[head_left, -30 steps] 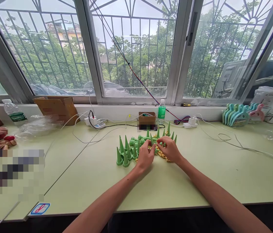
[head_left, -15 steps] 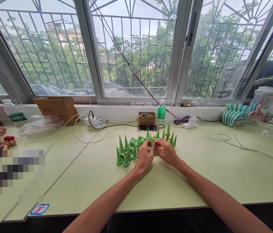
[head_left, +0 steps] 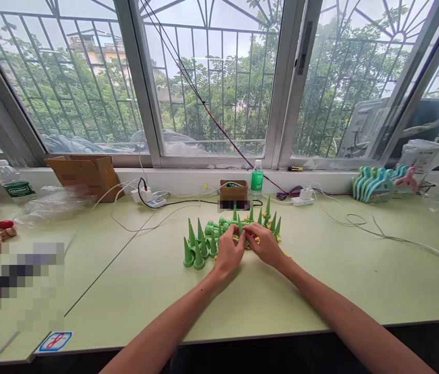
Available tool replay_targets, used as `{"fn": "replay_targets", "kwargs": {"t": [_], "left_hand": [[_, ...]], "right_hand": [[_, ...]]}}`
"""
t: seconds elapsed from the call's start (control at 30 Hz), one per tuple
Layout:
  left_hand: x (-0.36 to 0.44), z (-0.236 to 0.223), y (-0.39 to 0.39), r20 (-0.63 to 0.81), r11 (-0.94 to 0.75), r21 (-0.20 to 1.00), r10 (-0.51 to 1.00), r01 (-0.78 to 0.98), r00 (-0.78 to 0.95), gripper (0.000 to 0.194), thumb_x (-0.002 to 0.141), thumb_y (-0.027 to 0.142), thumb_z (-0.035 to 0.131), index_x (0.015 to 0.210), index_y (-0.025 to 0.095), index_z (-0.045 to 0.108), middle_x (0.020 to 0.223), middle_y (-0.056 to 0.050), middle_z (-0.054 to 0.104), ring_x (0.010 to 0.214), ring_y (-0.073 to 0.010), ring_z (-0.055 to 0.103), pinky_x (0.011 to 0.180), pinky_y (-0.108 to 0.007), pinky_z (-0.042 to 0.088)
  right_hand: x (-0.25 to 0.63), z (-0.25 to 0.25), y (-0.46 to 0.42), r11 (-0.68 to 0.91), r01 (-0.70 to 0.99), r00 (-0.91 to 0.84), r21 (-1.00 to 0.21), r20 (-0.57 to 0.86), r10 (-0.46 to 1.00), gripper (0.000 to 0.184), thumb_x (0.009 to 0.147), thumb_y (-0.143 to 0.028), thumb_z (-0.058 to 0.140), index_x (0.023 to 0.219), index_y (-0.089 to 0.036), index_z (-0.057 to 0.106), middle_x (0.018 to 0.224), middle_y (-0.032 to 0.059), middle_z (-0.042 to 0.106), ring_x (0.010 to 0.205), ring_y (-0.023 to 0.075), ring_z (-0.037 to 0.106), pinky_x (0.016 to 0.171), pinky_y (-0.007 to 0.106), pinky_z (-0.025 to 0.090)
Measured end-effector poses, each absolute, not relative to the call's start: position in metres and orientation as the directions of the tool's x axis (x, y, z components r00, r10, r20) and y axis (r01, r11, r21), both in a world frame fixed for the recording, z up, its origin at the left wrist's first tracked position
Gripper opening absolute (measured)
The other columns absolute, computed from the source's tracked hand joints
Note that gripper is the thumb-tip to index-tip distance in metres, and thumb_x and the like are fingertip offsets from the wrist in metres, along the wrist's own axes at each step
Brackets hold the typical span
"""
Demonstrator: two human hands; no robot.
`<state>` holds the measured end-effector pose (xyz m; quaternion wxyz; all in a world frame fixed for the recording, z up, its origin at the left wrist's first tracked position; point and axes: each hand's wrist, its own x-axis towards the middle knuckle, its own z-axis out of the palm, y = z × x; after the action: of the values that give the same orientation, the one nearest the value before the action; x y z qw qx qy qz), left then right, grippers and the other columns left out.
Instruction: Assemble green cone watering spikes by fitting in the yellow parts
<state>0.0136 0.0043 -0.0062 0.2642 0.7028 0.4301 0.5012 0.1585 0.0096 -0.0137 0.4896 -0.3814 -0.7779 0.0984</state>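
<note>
My left hand (head_left: 228, 253) and my right hand (head_left: 265, 244) meet at the middle of the pale green table (head_left: 320, 280), fingertips pinched together on a green cone spike (head_left: 240, 228) with a small yellow piece (head_left: 236, 238) beside it. Several upright green cones (head_left: 198, 244) stand in a cluster just left of my left hand. More green cones (head_left: 270, 218) and yellow pieces (head_left: 277, 238) lie behind my right hand. What exactly each hand pinches is partly hidden by the fingers.
A small brown box (head_left: 234, 192) and a green bottle (head_left: 257, 179) stand behind the cones. White power strips (head_left: 149, 197) and cables (head_left: 359, 221) run along the back. A cardboard box (head_left: 87, 174), a water bottle (head_left: 11, 182) and a plastic bag (head_left: 53, 200) sit at left; teal plastic shapes (head_left: 375, 184) at right.
Both hands stay together at the cones; my right hand drew slightly closer to the left. Another person's hand at the far left edge has gone out of view.
</note>
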Motion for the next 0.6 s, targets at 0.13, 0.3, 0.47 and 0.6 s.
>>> {"fn": "replay_targets", "kwargs": {"t": [0.13, 0.3, 0.47, 0.6], "left_hand": [[0.0134, -0.0052, 0.0031, 0.464, -0.483, 0.810, 0.875, 0.334, 0.140, 0.028, 0.089, 0.046, 0.049, 0.084, 0.018, 0.051, 0.074, 0.001, 0.055, 0.046, -0.0080, 0.042, 0.048, -0.023, 0.032], [0.0135, -0.0054, 0.0032, 0.457, -0.477, 0.808, 0.878, 0.345, 0.143, 0.028, 0.089, 0.046, 0.048, 0.085, 0.018, 0.050, 0.075, 0.001, 0.055, 0.046, -0.0080, 0.042, 0.048, -0.023, 0.032], [0.0130, -0.0070, 0.0051, 0.471, -0.489, 0.800, 0.871, 0.349, 0.140, 0.028, 0.089, 0.045, 0.049, 0.083, 0.018, 0.050, 0.075, 0.000, 0.055, 0.046, -0.0079, 0.041, 0.049, -0.024, 0.032], [0.0124, -0.0088, 0.0061, 0.483, -0.504, 0.787, 0.862, 0.356, 0.154, 0.026, 0.088, 0.044, 0.050, 0.081, 0.018, 0.051, 0.076, 0.000, 0.055, 0.049, -0.0087, 0.043, 0.051, -0.024, 0.034]], "right_hand": [[0.1574, -0.0122, 0.0086, 0.674, 0.483, -0.212, -0.559, 0.672, 0.710, 0.021, 0.091, -0.018, 0.047, 0.102, -0.019, 0.065, 0.092, 0.0082, 0.063, 0.079, 0.0184, 0.060, 0.067, 0.030, 0.051], [0.1573, -0.0121, 0.0080, 0.659, 0.478, -0.198, -0.581, 0.660, 0.725, 0.020, 0.091, -0.018, 0.048, 0.100, -0.018, 0.066, 0.092, 0.0081, 0.064, 0.078, 0.0180, 0.061, 0.066, 0.029, 0.051], [0.1575, -0.0143, 0.0096, 0.649, 0.486, -0.195, -0.585, 0.651, 0.733, 0.019, 0.089, -0.018, 0.049, 0.098, -0.018, 0.066, 0.092, 0.0082, 0.066, 0.078, 0.0181, 0.062, 0.067, 0.029, 0.051], [0.1582, -0.0167, 0.0118, 0.640, 0.508, -0.213, -0.577, 0.636, 0.742, 0.019, 0.088, -0.017, 0.049, 0.096, -0.018, 0.066, 0.089, 0.0075, 0.068, 0.075, 0.0180, 0.062, 0.066, 0.028, 0.050]]}}
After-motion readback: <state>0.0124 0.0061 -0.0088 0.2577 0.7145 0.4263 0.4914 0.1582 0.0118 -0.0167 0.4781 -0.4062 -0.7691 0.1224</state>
